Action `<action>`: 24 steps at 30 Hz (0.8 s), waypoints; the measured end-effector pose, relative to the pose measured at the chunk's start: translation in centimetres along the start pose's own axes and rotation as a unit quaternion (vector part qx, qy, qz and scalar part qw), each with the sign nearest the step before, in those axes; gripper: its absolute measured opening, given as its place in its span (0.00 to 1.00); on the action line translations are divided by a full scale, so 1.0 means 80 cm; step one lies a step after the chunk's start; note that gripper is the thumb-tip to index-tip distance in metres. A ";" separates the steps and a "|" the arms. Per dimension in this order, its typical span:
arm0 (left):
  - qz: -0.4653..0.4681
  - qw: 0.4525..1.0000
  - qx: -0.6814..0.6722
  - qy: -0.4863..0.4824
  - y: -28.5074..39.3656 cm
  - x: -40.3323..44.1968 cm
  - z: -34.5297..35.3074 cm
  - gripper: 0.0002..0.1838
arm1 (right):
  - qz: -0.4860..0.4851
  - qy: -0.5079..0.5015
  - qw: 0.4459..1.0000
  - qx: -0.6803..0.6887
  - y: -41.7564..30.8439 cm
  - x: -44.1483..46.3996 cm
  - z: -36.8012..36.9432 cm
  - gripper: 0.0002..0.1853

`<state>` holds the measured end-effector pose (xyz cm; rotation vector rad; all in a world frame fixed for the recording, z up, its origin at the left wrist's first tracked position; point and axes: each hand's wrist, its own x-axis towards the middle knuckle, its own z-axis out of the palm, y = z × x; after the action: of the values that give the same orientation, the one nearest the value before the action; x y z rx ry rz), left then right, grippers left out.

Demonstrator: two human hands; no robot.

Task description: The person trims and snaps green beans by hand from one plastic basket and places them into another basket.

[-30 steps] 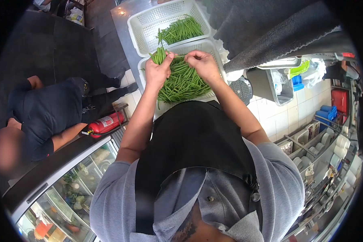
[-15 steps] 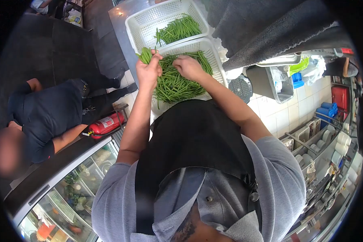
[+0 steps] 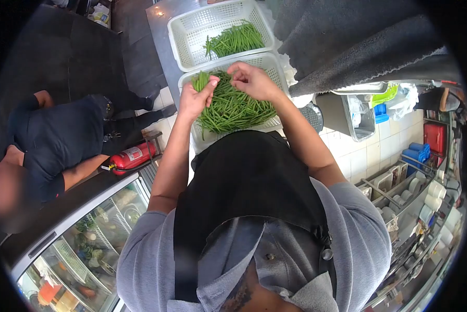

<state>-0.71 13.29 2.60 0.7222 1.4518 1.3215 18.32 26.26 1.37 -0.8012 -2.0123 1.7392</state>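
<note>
My left hand [image 3: 194, 100] is closed around a small bunch of green beans [image 3: 200, 81], whose ends stick up past the fingers. Just to its right, my right hand [image 3: 255, 82] hovers over the near basket with fingers bent and apart, and I see nothing in them. Below both hands a large heap of loose green beans [image 3: 234, 112] fills the near white perforated basket [image 3: 281, 73]. Behind that stands a second white basket [image 3: 177, 44], where a smaller pile of beans [image 3: 237, 40] lies lined up toward the right side.
The baskets rest on a metal table [image 3: 158, 18]. A dark cloth [image 3: 342, 47] hangs at the upper right, above a grey bin [image 3: 342, 117]. On the left are a person in dark clothes [image 3: 62, 135], a red fire extinguisher [image 3: 133, 157] and a glass-topped cabinet [image 3: 88, 244].
My right hand has lifted off the heap, and its fingers have opened. The left hand, still holding its bunch, has come slightly lower in view. The baskets appear shifted a little right and down.
</note>
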 end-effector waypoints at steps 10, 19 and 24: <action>0.092 0.923 0.366 -0.074 0.048 0.003 0.038 0.19 | 0.007 0.004 0.999 0.051 -0.040 -0.015 -0.031 0.06; 0.069 0.923 0.362 -0.112 0.050 0.004 0.039 0.25 | -0.149 0.091 0.957 -0.232 -0.060 -0.032 -0.035 0.07; 0.075 0.970 0.213 -0.094 0.011 0.017 0.034 0.20 | 0.057 0.118 0.961 0.243 -0.030 -0.027 -0.002 0.06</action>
<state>1.20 15.68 3.31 1.2254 1.5649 1.0252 19.62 24.85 3.93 -0.9109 -1.3251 1.9768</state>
